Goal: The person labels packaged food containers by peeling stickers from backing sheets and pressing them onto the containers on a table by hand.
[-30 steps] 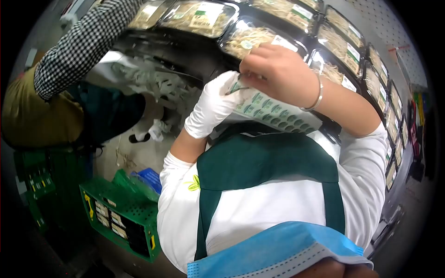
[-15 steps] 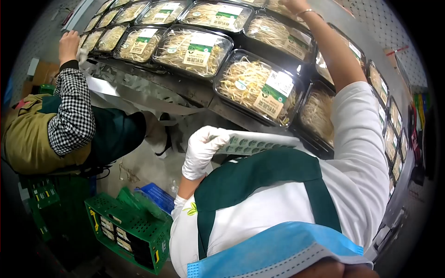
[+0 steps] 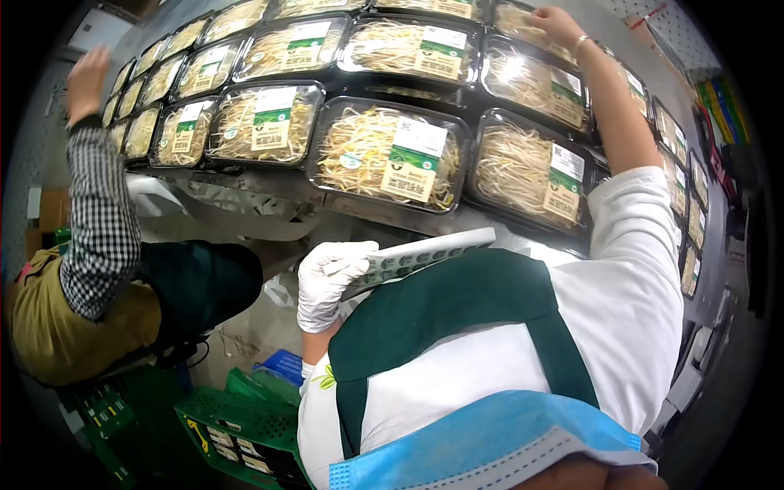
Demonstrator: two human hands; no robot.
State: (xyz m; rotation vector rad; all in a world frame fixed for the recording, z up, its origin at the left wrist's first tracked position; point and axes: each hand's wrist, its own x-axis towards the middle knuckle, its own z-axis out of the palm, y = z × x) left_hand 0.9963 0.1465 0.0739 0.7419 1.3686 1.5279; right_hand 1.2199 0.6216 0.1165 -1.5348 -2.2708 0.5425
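My left hand [image 3: 331, 282], in a white glove, is closed on a sheet of round green stickers [image 3: 433, 255] held in front of my apron. My bare right hand [image 3: 559, 28] is stretched to the back right of the table, fingers curled down at a tray of bean sprouts [image 3: 523, 23]. Whether something small is between those fingertips is hidden. Nearer to me lie a labelled bean sprout tray [image 3: 388, 155] and another tray [image 3: 531, 167] to its right. A small round sticker [image 3: 350, 161] shows on the nearer left one.
Rows of black bean sprout trays [image 3: 265, 122] cover the metal table. At the left, a co-worker's arm in a checked sleeve [image 3: 102, 220] reaches over it. A green crate [image 3: 245, 425] with packs inside and a blue basket [image 3: 282, 365] are on the floor.
The view has shifted, so the trays appear further left. My right hand stays over the back trays; my left still grips the sticker sheet. The co-worker's hand has lifted and is blurred.
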